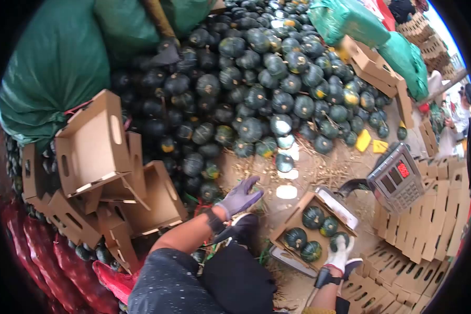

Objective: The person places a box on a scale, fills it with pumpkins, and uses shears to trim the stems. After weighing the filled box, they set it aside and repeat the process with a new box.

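Observation:
My left hand [240, 199], in a grey-purple glove, is stretched out with fingers apart over the floor at the near edge of the squash pile [251, 97]. Nothing is in it. In a white glove, my right hand [340, 254] grips a dark green kabocha squash [339, 239] at the right corner of a cardboard box [283, 226]. Several other squashes [312, 217] lie inside that box. Beneath it is a weighing scale [336, 205], and its display unit [397, 179] with red digits stands to the right.
Empty cardboard trays [92, 146] are heaped on the left, beside green sacks [52, 68] and red mesh sacks [63, 267]. Stacked flat cartons [429, 214] stand at the right. Yellow pieces [363, 140] and straw lie on the floor. Another person [459, 118] is at the far right.

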Motion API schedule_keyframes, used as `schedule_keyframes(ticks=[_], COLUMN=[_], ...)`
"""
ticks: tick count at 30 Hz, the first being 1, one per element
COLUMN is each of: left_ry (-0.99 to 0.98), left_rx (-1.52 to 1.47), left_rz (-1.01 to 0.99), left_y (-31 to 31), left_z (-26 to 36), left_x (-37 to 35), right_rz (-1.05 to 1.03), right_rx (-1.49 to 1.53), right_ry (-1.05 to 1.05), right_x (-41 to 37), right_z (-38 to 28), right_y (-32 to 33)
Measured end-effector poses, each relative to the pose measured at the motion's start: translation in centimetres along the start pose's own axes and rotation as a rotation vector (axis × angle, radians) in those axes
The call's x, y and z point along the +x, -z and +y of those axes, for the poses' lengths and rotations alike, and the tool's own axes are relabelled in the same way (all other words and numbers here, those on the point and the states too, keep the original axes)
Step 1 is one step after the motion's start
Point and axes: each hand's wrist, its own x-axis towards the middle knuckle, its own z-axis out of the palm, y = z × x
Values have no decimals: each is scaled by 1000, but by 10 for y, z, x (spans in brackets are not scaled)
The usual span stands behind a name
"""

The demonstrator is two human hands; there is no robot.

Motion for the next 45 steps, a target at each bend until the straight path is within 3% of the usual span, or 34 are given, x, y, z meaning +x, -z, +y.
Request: schedule_keyframes(ticks=[1, 2, 3, 4, 5, 6, 7, 9, 11, 13, 15, 16, 17, 19, 20, 21, 23, 26, 28, 29, 31, 32, 33, 35, 36, 37, 39, 40, 41, 42, 43, 45], left_ry=[-47, -64, -187, -230, -274, -310, -291, -244, -99, -58, 11, -132, -193, -116, -134, -139, 24, 102, 224, 129, 154, 141, 104, -39, 16, 46, 96, 104, 35, -31, -24, 36], left_rx=[-109, 22, -75, 0, 273, -208, -173, 314, 509, 328, -649, -834, -927, -1216, -1197, -1251, -1524, -1623, -1581, -1520, -1113, -878, -642, -520, -410, -496, -649, -648, -576, -500, -496, -522], left_rz=[192, 329, 516, 672, 757, 620, 529, 665, 653, 548, 100, -73, -241, -354, -507, -511, -714, -776, -704, -816, -578, -602, -618, -890, -977, -1153, -1289, -1295, -1085, -874, -879, -565], left_y=[2, 10, 17, 23, 35, 44, 46, 38, 44, 50, 44, 39, 35, 19, 19, 13, 4, -7, -15, -18, -25, -31, -32, -19, -3, 0, 6, 6, 5, 4, 2, -3], left_z=[-3, -7, 7, 9, 19, 45, 25, 38, 19, 27, 47, 56, 67, 87, 93, 100, 89, 95, 101, 86, 101, 111, 121, 140, 136, 136, 135, 131, 124, 116, 108, 92], left_x=[12, 30, 47, 71, 90, 106, 142, 164, 181, 172, 142, 118, 98, 53, 43, 30, 27, 21, 18, 23, 9, -1, -10, -27, -23, -17, -15, -15, -14, -14, -15, -16], right_rz=[1, 4, 25, -24, -44, -73, -35, 288, 166, 39, -74, -162, -214, -267, -286, -295, -314, -347, -363, -377, -383, -405, -417, -335, -316, -375, -490, -391, -289, -150, -13, 128], right_rx=[154, 189, 199, -28, -252, -340, -444, -1094, -731, -555, -489, -407, -288, -297, -108, -89, -105, -91, -143, -247, -563, -600, -628, -410, -269, 167, 720, 733, 747, 346, -61, -1135], right_ry=[-5, -2, 9, 154, 293, 356, 413, 713, 667, 629, 574, 598, 509, 556, 334, 341, 311, 372, 493, 574, 929, 999, 927, 738, 446, 95, -296, -217, -140, 62, 257, 588], right_x=[8, 19, 30, 41, 43, 21, -12, -55, -76, -90, -106, -111, -117, -125, -130, -132, -137, -147, -152, -156, -159, -157, -159, -137, -135, -126, -102, -92, -83, -74, -66, -63], right_z=[6, 15, 21, 27, 30, 15, -11, -33, -28, -32, -31, -28, -31, -41, -44, -45, -48, -54, -53, -57, -69, -61, -58, -32, -36, -29, -29, -25, -21, -19, -21, -33], right_y=[1, 2, 5, 9, 19, 7, -11, -39, -67, -88, -106, -111, -118, -125, -130, -131, -131, -136, -140, -142, -146, -147, -148, -134, -126, -112, -66, -48, -30, -8, 11, 37])
